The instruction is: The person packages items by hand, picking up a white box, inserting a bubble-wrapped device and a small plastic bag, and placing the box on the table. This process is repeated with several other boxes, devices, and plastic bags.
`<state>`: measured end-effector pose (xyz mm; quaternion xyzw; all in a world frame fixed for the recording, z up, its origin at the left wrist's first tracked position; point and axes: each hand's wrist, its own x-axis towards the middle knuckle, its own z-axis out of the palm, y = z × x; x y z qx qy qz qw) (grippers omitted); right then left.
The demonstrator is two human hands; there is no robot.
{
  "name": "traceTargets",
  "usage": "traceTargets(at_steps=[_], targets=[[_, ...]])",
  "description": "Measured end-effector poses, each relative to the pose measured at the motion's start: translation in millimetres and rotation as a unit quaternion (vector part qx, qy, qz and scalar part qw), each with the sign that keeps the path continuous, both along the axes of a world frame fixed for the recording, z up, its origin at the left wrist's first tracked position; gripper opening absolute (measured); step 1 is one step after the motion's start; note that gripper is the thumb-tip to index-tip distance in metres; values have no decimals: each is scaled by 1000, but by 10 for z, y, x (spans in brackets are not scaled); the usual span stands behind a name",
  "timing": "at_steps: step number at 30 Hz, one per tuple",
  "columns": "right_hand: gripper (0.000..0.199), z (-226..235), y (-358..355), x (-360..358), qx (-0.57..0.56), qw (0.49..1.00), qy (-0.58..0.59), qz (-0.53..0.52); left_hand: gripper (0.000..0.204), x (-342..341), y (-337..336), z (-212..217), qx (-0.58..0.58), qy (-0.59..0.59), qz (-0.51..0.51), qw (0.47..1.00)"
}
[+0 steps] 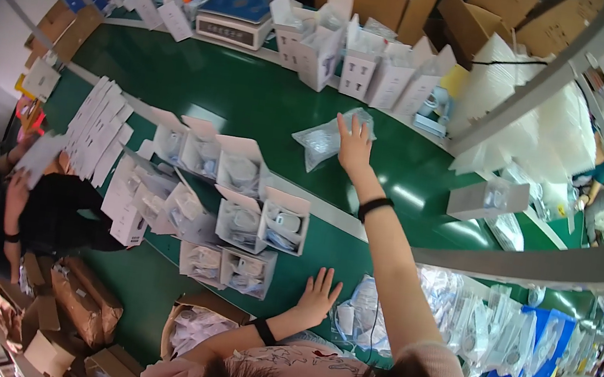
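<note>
My right arm stretches far across the green bench, and my right hand [355,147] has its fingers spread over the right end of a clear plastic bag [320,142]. What the bag contains is too unclear to name. Nearer to me, my left hand [318,296] lies flat with fingers apart at the bench's near edge, holding nothing. Left of it stand open white boxes, among them one box [283,226] with a white device and bagged parts inside and another box [247,272] with bagged contents.
Opened white boxes [321,56] line the far side beside a blue-topped scale [237,16]. To the left, a co-worker [16,202] handles white flat cartons [98,127]. Bagged parts [362,309] pile up at right, below a grey metal rail [531,263]. A carton [178,329] stands near my left forearm.
</note>
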<state>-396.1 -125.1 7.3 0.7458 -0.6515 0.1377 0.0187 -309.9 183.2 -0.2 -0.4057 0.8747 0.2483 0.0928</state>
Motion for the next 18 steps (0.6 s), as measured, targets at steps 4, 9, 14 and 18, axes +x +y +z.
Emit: traceTargets(at_steps=[4,9,14,18], targets=[[56,-316,-354,102,135,987,77,37,87,45,-23,25,4,15,1,1000],[52,-28,118,220,266,962,67,8,91,102,36,56,-23,-17,2,1000],[67,110,1003,-179,353,935,-25,-18,92,61,40,31,-45,-24,-16,999],[69,243,1800,-434,415,910,-6,-14,92,44,69,-20,-67,-7,-12,998]])
